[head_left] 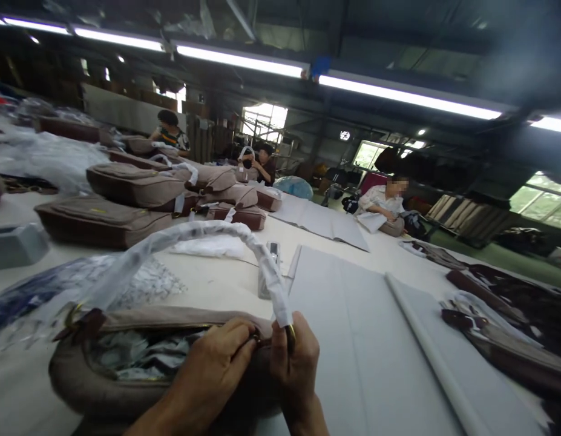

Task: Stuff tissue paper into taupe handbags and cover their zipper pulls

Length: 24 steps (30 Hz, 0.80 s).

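Note:
A taupe handbag (103,375) lies on the white table (226,278) right in front of me, its mouth open and stuffed with crumpled paper (135,354). Its arched handle (189,233) is wrapped in white protective film. My left hand (212,369) pinches the bag's top edge near the zipper end, fingers closed. My right hand (296,351) grips the handle's right end by the gold ring, fingers closed.
Several finished taupe bags (130,188) are stacked at the back left. Grey paper sheets (375,339) cover the table to the right, with dark brown bags (502,327) beyond. A grey tray (14,242) sits far left. Three people work at the table's far end.

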{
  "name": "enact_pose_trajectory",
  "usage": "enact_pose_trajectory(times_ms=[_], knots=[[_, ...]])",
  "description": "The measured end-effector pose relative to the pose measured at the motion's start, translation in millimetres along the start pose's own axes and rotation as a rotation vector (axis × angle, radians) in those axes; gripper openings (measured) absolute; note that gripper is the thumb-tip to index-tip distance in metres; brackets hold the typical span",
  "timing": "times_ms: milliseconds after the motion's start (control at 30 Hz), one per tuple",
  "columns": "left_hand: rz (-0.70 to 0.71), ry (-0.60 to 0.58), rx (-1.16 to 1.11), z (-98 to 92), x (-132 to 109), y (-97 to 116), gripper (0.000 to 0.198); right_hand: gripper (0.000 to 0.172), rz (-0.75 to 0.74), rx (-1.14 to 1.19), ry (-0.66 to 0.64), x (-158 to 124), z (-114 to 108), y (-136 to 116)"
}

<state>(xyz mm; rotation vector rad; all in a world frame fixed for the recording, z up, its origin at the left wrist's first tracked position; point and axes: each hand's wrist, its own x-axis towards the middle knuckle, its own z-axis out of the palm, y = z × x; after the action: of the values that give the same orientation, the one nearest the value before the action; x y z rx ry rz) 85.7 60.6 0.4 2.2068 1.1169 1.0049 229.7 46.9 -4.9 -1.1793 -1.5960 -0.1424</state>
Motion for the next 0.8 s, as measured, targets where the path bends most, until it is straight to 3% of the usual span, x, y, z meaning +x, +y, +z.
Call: enact_pose_trajectory(times_ms=[100,233,333,500,800], knots=[[0.058,0.052,0.248,-11.8,-21,-35,0.026,0.023,-0.017,-0.018,-0.005,3,-3,-4],[0.121,0.248,0.676,-45.0,-52,-81,0.031,0.029,0.119,-0.044,-0.091,0,-13,2],[0.115,0.256,0.901,-78.0,-59,-81,0.029,0.032,0.145,-0.031,-0.19,-5,-20,2],[0.19,0.268,1.074,-117.7,-34,-73,0.017,0.036,0.153,0.033,-0.274,-15,-20,-3],[0.161,0.334,1.126,-132.9,-40,-88,0.016,0.036,-0.017,0.025,-0.296,-23,-4,-2]])
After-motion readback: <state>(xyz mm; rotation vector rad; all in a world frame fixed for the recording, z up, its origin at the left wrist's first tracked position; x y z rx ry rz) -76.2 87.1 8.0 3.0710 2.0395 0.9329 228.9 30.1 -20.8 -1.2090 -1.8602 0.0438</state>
